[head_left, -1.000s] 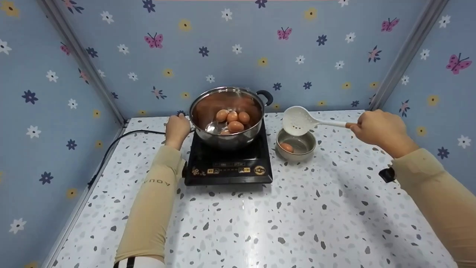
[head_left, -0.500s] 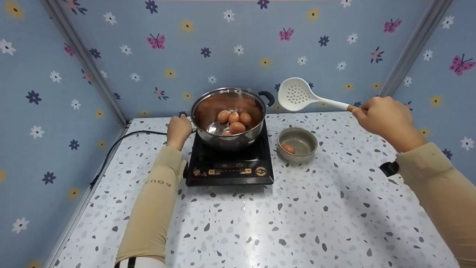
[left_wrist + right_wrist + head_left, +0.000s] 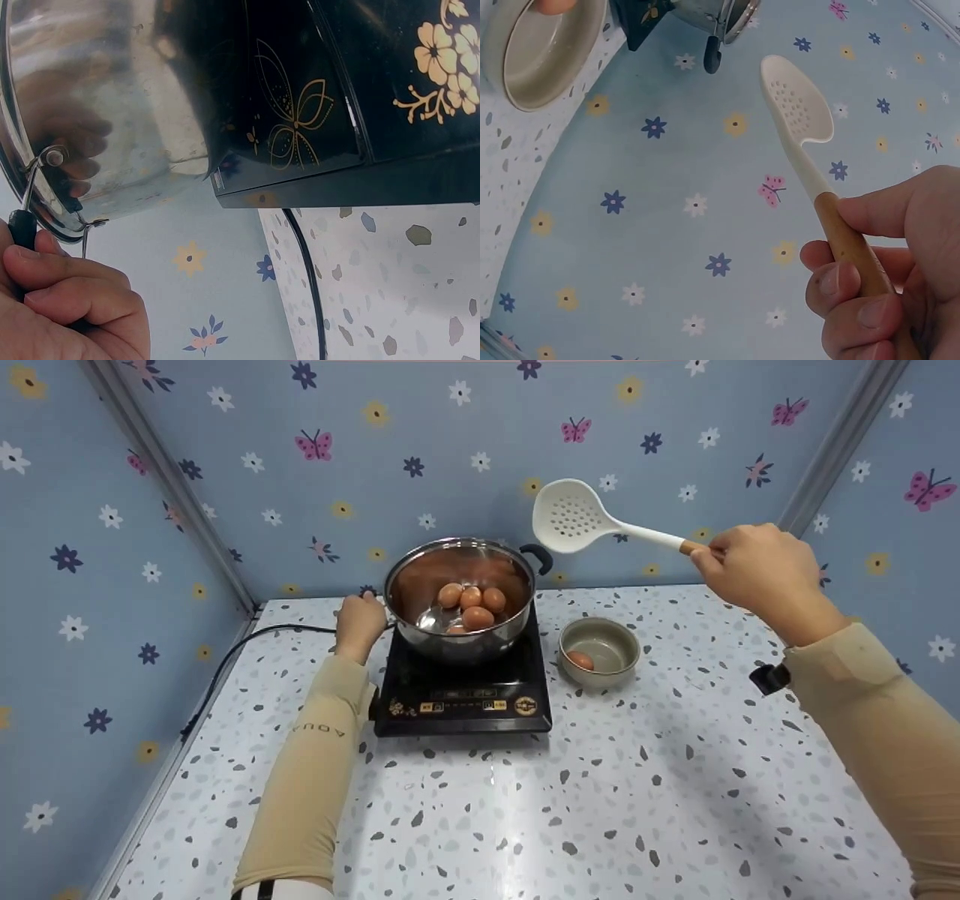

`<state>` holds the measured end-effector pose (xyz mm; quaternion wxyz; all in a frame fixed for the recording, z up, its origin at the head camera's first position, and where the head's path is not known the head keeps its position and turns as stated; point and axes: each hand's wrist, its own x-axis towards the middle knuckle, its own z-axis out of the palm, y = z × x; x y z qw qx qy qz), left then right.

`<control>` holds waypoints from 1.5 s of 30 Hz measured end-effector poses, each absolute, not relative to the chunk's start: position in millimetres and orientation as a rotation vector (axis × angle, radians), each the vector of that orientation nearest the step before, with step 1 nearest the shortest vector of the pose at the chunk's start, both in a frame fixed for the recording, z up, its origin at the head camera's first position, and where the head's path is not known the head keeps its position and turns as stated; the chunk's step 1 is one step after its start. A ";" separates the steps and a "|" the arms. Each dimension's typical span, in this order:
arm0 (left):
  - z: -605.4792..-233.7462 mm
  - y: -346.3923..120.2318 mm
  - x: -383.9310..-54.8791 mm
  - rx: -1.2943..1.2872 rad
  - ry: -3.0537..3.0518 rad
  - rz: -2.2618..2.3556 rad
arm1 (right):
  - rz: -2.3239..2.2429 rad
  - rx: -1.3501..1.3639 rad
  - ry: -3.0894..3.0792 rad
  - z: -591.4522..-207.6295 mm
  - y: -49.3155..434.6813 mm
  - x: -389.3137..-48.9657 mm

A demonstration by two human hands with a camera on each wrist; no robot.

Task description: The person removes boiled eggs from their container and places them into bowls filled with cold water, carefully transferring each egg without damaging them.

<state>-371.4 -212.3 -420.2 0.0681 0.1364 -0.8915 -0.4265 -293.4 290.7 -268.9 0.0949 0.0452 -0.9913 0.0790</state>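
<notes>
My right hand (image 3: 765,570) grips the wooden handle of a white slotted skimmer (image 3: 571,516), raised up and to the right of the pot, with nothing in its bowl. In the right wrist view the fingers curl round that handle (image 3: 851,247). My left hand (image 3: 360,624) holds the left handle of a steel pot (image 3: 465,645); the left wrist view shows the black grip (image 3: 22,229) in the curled fingers. Several brown eggs (image 3: 478,618) lie inside the pot. One brown egg (image 3: 580,661) lies in a beige bowl (image 3: 628,649) to the pot's right.
Under the pot is a black induction cooker (image 3: 461,718), its cord (image 3: 289,625) running left. The pot's other handle (image 3: 538,559) sticks out at the right back. Flower-patterned walls (image 3: 450,427) enclose the speckled table (image 3: 510,817).
From just over the bowl, the skimmer has risen with my right hand, then moved left toward the pot. The left hand has stayed on the pot's handle.
</notes>
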 end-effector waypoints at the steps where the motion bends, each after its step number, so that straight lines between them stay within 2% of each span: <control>1: -420.0 -212.5 -371.1 0.411 -2.688 -1.284 | 0.227 0.141 -2.938 -266.7 287.4 -293.9; 12: -419.9 -213.2 -371.9 0.421 -2.679 -1.293 | 0.154 0.213 -2.919 -255.5 254.7 -298.9; 45: -421.6 -212.6 -371.7 0.419 -2.661 -1.281 | -0.162 0.360 -2.981 -267.8 179.2 -335.9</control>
